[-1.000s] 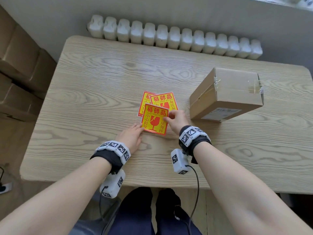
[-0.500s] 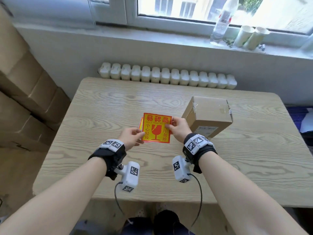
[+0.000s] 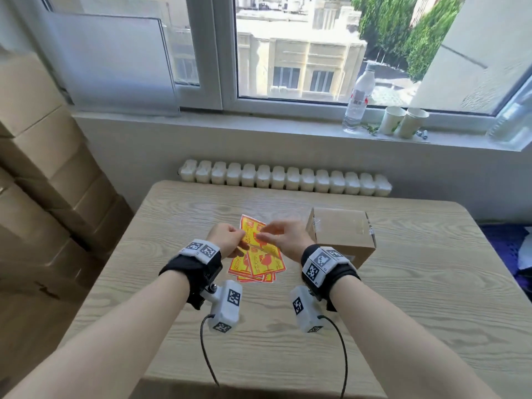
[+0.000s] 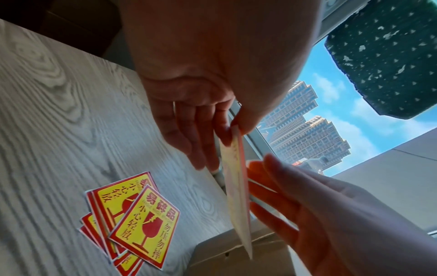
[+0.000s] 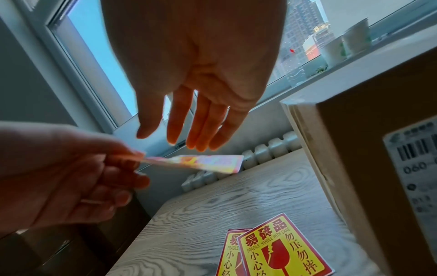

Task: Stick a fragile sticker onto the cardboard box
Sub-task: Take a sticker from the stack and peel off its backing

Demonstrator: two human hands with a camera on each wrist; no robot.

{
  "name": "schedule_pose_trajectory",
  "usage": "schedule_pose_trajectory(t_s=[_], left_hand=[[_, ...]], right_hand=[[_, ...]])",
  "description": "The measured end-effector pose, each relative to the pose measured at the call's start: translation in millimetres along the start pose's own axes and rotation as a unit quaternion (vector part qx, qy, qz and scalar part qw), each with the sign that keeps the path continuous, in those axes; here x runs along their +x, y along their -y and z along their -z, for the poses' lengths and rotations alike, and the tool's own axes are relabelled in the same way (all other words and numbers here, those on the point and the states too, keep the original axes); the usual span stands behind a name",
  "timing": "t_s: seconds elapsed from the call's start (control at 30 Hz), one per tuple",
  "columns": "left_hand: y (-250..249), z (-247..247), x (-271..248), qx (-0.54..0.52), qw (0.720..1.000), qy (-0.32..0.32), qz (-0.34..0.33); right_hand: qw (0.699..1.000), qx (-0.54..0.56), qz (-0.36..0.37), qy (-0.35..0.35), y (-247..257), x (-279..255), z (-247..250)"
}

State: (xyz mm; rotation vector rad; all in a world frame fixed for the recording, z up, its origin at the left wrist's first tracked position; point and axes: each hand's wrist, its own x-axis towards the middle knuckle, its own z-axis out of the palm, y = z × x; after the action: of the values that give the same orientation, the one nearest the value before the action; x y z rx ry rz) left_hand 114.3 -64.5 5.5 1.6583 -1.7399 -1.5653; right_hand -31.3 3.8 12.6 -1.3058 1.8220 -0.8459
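Observation:
My left hand point(image 3: 240, 240) pinches one red-and-yellow fragile sticker point(image 3: 253, 230) by its left edge and holds it above the table. The left wrist view shows that sticker point(image 4: 237, 186) edge-on between thumb and fingers. My right hand point(image 3: 263, 233) hovers by the sticker's face with straight fingers point(image 5: 196, 138) and grips nothing. In the right wrist view the sticker point(image 5: 203, 162) lies just below those fingers. Several more stickers point(image 3: 256, 264) lie in a loose pile on the table. The taped cardboard box point(image 3: 341, 234) stands right of the pile, a shipping label point(image 5: 416, 168) on its near side.
The wooden table point(image 3: 403, 298) has a white radiator point(image 3: 285, 178) behind its far edge. A water bottle point(image 3: 358, 99) and two paper cups point(image 3: 403, 122) stand on the window sill. Large cardboard boxes point(image 3: 43, 168) are stacked to the left.
The sticker has been lifted higher off the pile. My right hand has let go of its right edge and now has straight fingers beside it. The head view has tilted up.

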Motion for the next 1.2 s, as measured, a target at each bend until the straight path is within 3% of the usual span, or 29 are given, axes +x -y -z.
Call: schedule_pose_trajectory(t_s=[0.1, 0.5, 0.67, 0.97, 1.2], left_hand=[[-15, -7, -4, -0.013, 1.0, -0.004, 0.003], [-43, -20, -7, -0.012, 0.999, 0.032, -0.03], [-53, -14, -9, -0.001, 0.997, 0.063, -0.039], [-51, -14, 5, -0.012, 0.999, 0.033, -0.029], [-30, -21, 14, -0.099, 0.994, 0.021, -0.033]], right_hand=[[0.998, 0.048, -0.003, 0.038, 4, -3, -2], [0.996, 0.084, 0.035, -0.004, -1, 2, 10], [0.988, 0.151, 0.005, -0.016, -2, 8, 15], [0.964, 0.261, -0.043, 0.016, 0, 9, 11], [0.982, 0.184, -0.029, -0.029, -8, 16, -3]])
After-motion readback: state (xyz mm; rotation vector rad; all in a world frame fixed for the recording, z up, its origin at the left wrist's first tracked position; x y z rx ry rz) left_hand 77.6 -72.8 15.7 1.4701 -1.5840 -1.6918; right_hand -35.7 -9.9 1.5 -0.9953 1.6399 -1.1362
